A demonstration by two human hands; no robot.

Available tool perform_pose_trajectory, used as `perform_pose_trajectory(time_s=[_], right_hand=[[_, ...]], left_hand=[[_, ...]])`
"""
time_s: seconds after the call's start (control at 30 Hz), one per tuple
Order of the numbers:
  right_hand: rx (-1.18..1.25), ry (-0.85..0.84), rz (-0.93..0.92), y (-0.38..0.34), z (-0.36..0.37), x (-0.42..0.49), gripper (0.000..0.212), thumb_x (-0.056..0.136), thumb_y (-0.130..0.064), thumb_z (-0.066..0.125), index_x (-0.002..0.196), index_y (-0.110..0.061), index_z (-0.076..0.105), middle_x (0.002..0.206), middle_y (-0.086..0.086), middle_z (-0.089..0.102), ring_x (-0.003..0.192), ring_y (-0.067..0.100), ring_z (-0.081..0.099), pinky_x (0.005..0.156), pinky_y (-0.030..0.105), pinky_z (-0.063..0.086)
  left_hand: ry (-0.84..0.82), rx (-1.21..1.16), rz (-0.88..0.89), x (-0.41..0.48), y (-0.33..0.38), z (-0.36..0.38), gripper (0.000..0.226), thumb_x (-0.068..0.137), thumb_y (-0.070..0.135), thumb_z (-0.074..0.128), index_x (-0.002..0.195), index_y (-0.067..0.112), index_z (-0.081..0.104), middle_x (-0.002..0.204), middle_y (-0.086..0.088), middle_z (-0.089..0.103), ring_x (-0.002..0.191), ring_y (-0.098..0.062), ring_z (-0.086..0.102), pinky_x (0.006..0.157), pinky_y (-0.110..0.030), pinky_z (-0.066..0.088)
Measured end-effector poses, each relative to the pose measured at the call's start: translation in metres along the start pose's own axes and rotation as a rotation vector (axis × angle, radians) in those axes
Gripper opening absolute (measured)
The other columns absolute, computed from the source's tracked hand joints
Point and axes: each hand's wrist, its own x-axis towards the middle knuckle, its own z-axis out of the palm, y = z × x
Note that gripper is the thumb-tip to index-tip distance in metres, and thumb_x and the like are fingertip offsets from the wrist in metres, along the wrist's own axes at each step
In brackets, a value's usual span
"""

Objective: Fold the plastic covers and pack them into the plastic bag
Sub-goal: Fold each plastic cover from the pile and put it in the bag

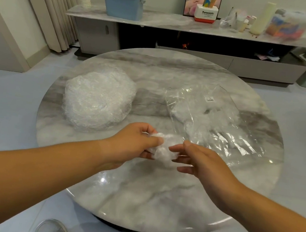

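Over the near middle of the desk [137,201], my left hand [133,140] pinches a bunched plastic cover [163,150]. My right hand [200,161] is spread loose at its right side. The plastic bag [221,121] lies just beyond to the right, nearer my right hand, slanting far-left to near-right. The pile of covers [98,99] sits far left. The bag's sticker [209,99] is unreadable, but a box [206,14] on the far shelf [160,21] reads "Panasonic".
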Motion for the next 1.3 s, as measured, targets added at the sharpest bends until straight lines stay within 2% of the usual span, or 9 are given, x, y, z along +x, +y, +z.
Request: perform_pose_trajectory(time_s=[0.23, 0.37, 0.47, 0.57, 0.63, 0.8, 1.03, 1.2, 1.3], right_hand=[[-0.051, 0.073, -0.068, -0.005, -0.038, -0.013, 0.035, 0.104, -0.034, 0.048, 0.093, -0.036, 0.081, 0.096, -0.012, 0.076, 0.091, 0.007, 0.07, 0.09, 0.037, 0.058], [-0.133, 0.162, -0.061, -0.001, -0.062, -0.015, 0.037, 0.102, -0.039, 0.048, 0.093, -0.025, 0.081, 0.091, -0.013, 0.075, 0.087, 0.006, 0.069, 0.085, 0.029, 0.058], [-0.095, 0.298, -0.07, 0.005, -0.089, -0.007, 0.047, 0.106, -0.039, 0.043, 0.089, -0.015, 0.08, 0.083, 0.0, 0.073, 0.082, 0.014, 0.07, 0.086, 0.033, 0.061], [-0.033, 0.383, -0.003, 0.016, -0.123, 0.006, 0.059, 0.107, -0.047, 0.039, 0.08, -0.015, 0.081, 0.095, 0.031, 0.063, 0.09, 0.038, 0.068, 0.088, 0.041, 0.061], [-0.067, 0.343, 0.067, 0.028, -0.14, 0.011, 0.066, 0.106, -0.054, 0.034, 0.078, -0.017, 0.081, 0.093, 0.032, 0.06, 0.087, 0.038, 0.066, 0.089, 0.043, 0.061], [-0.195, 0.259, 0.156, 0.052, -0.16, 0.01, 0.075, 0.102, -0.063, 0.027, 0.077, -0.017, 0.081, 0.096, 0.013, 0.076, 0.093, 0.027, 0.071, 0.097, 0.041, 0.056], [-0.347, 0.165, 0.097, 0.052, -0.164, -0.001, 0.081, 0.085, -0.077, 0.022, 0.079, -0.023, 0.082, 0.097, -0.003, 0.076, 0.102, 0.017, 0.067, 0.103, 0.034, 0.046], [-0.323, 0.115, 0.168, 0.047, -0.157, -0.002, 0.084, 0.081, -0.081, 0.019, 0.086, -0.027, 0.083, 0.098, -0.008, 0.076, 0.098, 0.007, 0.066, 0.094, 0.023, 0.044], [-0.125, 0.19, 0.236, 0.051, -0.147, 0.009, 0.087, 0.085, -0.078, 0.023, 0.098, -0.017, 0.082, 0.084, 0.002, 0.075, 0.083, 0.015, 0.066, 0.082, 0.026, 0.047]], left_hand=[[-0.052, 0.069, 0.065, 0.013, 0.008, 0.048, 0.013, 0.092, 0.012, 0.071, 0.088, 0.008, 0.06, 0.084, -0.015, 0.062, 0.069, -0.018, 0.063, 0.072, -0.03, 0.06], [-0.061, 0.156, 0.092, 0.024, 0.007, 0.069, 0.021, 0.093, 0.024, 0.072, 0.096, 0.005, 0.065, 0.092, -0.016, 0.067, 0.079, -0.014, 0.064, 0.072, -0.029, 0.057], [-0.116, 0.496, 0.238, 0.029, 0.002, 0.078, 0.021, 0.097, 0.045, 0.06, 0.105, 0.027, 0.067, 0.113, 0.011, 0.062, 0.105, -0.007, 0.057, 0.095, -0.028, 0.045], [-0.294, 0.963, 0.384, 0.033, -0.006, 0.086, 0.032, 0.103, 0.056, 0.037, 0.105, 0.043, 0.066, 0.162, 0.014, 0.026, 0.15, -0.001, 0.01, 0.123, -0.033, 0.013], [-0.389, 1.048, 0.387, 0.034, -0.01, 0.092, 0.045, 0.102, 0.061, 0.028, 0.096, 0.042, 0.068, 0.168, 0.014, -0.001, 0.149, 0.003, -0.02, 0.125, -0.036, -0.004], [-0.481, 1.264, 0.335, 0.039, -0.013, 0.098, 0.063, 0.099, 0.066, 0.015, 0.145, 0.04, 0.048, 0.163, 0.008, -0.029, 0.139, -0.001, -0.043, 0.121, -0.035, -0.02], [-0.467, 1.629, 0.532, 0.041, -0.016, 0.093, 0.081, 0.092, 0.074, 0.01, 0.16, 0.032, -0.006, 0.158, 0.003, -0.041, 0.138, -0.006, -0.046, 0.123, -0.04, -0.017], [-0.453, 1.565, 0.633, 0.04, -0.01, 0.084, 0.08, 0.093, 0.073, 0.011, 0.158, 0.034, -0.015, 0.161, 0.007, -0.036, 0.143, -0.005, -0.039, 0.124, -0.039, -0.012], [-0.459, 1.571, 0.647, 0.04, -0.01, 0.081, 0.081, 0.093, 0.073, 0.01, 0.158, 0.033, -0.016, 0.163, 0.008, -0.032, 0.144, -0.004, -0.037, 0.125, -0.042, -0.01]])
